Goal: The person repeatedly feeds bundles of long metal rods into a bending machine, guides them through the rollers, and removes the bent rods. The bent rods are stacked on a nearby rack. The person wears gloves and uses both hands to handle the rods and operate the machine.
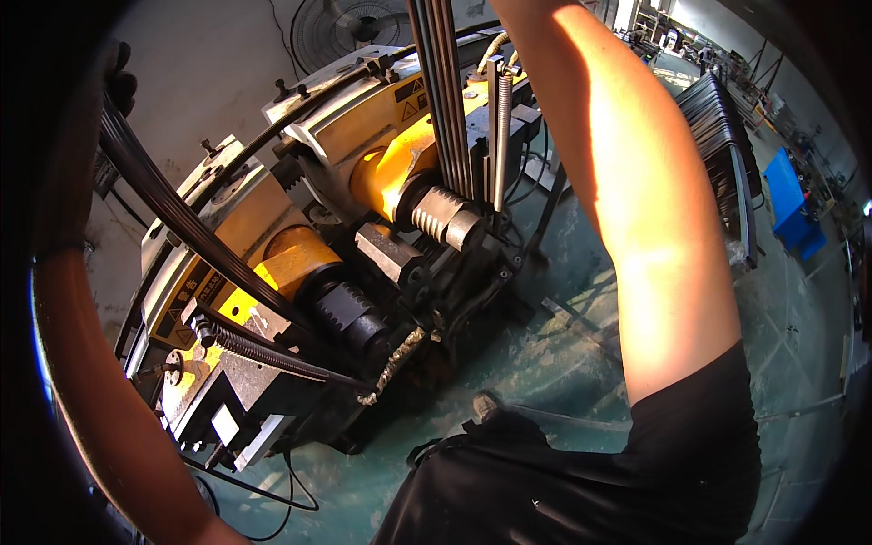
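Note:
My left hand (120, 80) is raised at the upper left edge, in deep shadow. Its fingers curl round the upper end of a bundle of thin dark metal rods (195, 232). This bundle slants down into the left head of a yellow and grey machine (300, 259). A second rod bundle (442, 86) rises steeply from the right head, beside an upright coil spring (501, 136). My right forearm (627, 136) reaches up past the top edge, so the hand is out of sight. Whether the two bundles join cannot be seen.
Ridged cylinders (442, 215) project from the machine. A fan (359, 27) stands behind it. Black cables (291, 486) lie on the green floor at its foot. At right, a rack of dark bent rods (718, 136) stands near a blue panel (792, 202).

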A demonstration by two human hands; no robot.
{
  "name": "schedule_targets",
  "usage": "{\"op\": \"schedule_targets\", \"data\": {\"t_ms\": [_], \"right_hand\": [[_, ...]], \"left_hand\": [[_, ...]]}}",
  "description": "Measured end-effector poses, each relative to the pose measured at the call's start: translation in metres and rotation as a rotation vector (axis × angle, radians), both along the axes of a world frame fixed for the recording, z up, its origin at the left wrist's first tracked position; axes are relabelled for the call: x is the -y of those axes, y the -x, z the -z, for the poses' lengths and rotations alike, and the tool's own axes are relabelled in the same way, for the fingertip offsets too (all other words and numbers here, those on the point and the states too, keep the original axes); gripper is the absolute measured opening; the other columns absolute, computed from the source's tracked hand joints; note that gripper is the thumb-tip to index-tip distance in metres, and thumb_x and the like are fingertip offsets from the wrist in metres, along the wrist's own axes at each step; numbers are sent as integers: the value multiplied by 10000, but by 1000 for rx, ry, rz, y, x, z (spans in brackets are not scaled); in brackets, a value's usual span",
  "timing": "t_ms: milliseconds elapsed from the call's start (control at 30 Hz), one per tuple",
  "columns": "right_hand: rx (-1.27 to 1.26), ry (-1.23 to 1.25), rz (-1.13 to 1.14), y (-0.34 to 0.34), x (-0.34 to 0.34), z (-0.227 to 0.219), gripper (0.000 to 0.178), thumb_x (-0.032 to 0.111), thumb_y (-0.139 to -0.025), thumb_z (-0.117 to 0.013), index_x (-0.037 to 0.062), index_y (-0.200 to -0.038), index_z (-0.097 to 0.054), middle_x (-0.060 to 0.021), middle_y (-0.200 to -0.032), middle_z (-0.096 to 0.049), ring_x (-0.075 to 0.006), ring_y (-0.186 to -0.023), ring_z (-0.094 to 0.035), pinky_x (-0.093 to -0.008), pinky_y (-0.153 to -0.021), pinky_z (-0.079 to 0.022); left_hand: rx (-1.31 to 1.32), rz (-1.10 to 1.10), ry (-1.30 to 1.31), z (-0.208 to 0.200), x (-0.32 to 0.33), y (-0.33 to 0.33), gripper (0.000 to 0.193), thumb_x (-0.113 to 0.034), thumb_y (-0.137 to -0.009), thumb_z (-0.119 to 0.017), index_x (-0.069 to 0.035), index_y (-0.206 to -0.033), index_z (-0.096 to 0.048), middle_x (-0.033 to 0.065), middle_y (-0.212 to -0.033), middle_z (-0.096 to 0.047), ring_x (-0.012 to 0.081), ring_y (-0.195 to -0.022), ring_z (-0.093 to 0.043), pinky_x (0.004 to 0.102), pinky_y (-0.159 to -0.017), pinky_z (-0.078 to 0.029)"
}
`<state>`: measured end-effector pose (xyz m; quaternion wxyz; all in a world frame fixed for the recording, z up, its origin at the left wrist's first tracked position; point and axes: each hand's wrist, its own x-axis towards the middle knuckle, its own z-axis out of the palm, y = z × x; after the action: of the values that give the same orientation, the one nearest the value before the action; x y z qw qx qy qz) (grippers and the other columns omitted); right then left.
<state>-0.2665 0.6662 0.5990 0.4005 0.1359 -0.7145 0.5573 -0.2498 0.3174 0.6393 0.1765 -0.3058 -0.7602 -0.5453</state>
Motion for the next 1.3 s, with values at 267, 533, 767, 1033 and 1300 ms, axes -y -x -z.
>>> {"op": "schedule_targets", "data": {"t_ms": [267,533,767,1033,1300], "right_hand": [[-24,40,-34,2,9,0,208,182,-1001,-706,-8,-918,-694,-101,-724,-714,-174,-555,-677,-327,-473,-529],[27,1,36,-3,3,-1,213,190,-1013,-707,1,-916,-703,-96,-719,-715,-177,-562,-680,-331,-485,-534],[20,32,-25,-3,5,-2,208,189,-1014,-704,0,-928,-705,-101,-726,-719,-184,-559,-678,-333,-486,-531],[31,8,-5,-8,3,-1,221,187,-1004,-710,-23,-937,-704,-114,-734,-725,-185,-560,-683,-339,-493,-544],[59,71,105,7,-16,35,230,174,-1002,-723,-49,-1037,-677,-112,-740,-730,-180,-574,-695,-326,-509,-560]], "left_hand": [[-119,-79,89,2,15,9,192,-63,-1085,-474,45,-951,-560,78,-808,-529,205,-691,-589,310,-743,-605],[-375,-496,452,12,-45,-56,129,70,-1017,-623,97,-895,-591,204,-810,-702,215,-621,-734,221,-485,-585],[-943,-809,1018,7,-2,-9,300,-62,-994,-743,51,-746,-617,108,-620,-675,98,-486,-661,166,-402,-522],[-863,-715,1082,7,-2,-22,159,-128,-1042,-657,-2,-947,-637,133,-850,-697,161,-700,-671,254,-617,-525],[-857,-619,915,67,60,-9,342,-241,-1141,-496,-48,-1353,-683,140,-1226,-752,240,-1128,-744,384,-1040,-574]]}}
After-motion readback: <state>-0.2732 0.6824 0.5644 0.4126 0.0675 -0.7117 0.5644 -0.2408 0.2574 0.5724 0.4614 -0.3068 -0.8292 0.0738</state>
